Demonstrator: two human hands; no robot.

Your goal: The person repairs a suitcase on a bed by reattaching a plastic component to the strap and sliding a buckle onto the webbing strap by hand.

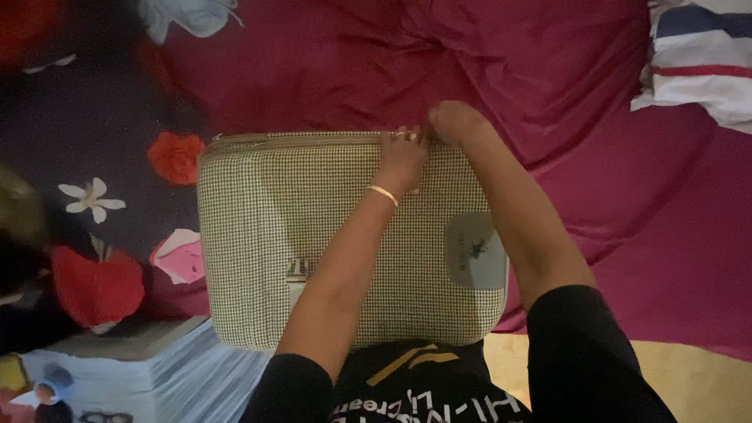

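Observation:
A checked green-and-cream fabric case (266, 227) with a zip along its far edge lies on a magenta bedsheet (439, 63). My left hand (402, 157), with a gold bangle at the wrist and a ring, presses on the case's far edge by the zip. My right hand (454, 121) is closed at the same edge just to the right, fingers pinched at the zip line; the zip pull itself is hidden. A grey oval patch (475, 251) sits on the case near my right forearm.
A dark blanket with red and white flowers (94, 196) lies to the left. A striped white cloth (701, 55) is at the top right. A stack of pale blue books or boxes (125, 368) stands at the lower left.

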